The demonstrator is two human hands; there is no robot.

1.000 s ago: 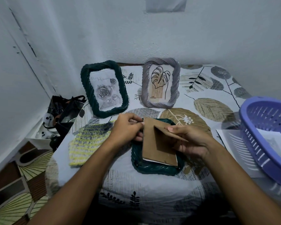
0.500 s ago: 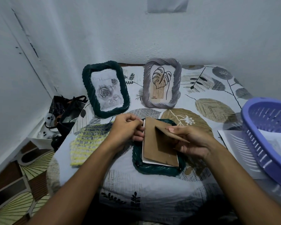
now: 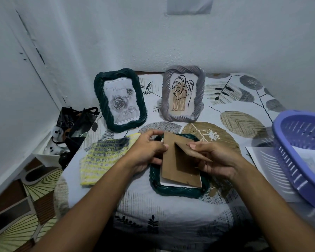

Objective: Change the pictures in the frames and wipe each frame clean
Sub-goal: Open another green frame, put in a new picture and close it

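Frame in work: a dark green frame (image 3: pixel 178 190) lies face down on the table cloth (image 3: pixel 171 206), just in front of me, in the middle.
Backing board: the brown backing board (image 3: pixel 178 170) rests on this frame, a bit tilted; a white picture sheet (image 3: pixel 173 184) shows under its near edge.
Stand flap: the cardboard stand flap (image 3: pixel 193 152) sticks up from the board toward the right.
My left hand: my left hand (image 3: pixel 145 151) comes from the lower left with curled fingers, and its thumb and fingers pinch the left edge of the board (the fingertips are partly behind the board).
My right hand: my right hand (image 3: pixel 218 159) comes from the lower right; thumb on top, fingers below, it pinches the flap.
Hidden: the frame's left and right rails are mostly covered by my hands and the board.
Other frames: a second green frame (image 3: pixel 119 100) with a rose picture and a grey frame (image 3: pixel 183 93) with a leaf drawing stand near the wall.
Cloth: a yellow knitted cloth (image 3: pixel 102 159) lies just left of my left hand.
Basket: a purple basket (image 3: pixel 298 151) at the right, cut off by the edge, sits on white papers (image 3: pixel 267 166).
Bag: a dark bag (image 3: pixel 75 124) is beside the table; I cannot make out what is in it.
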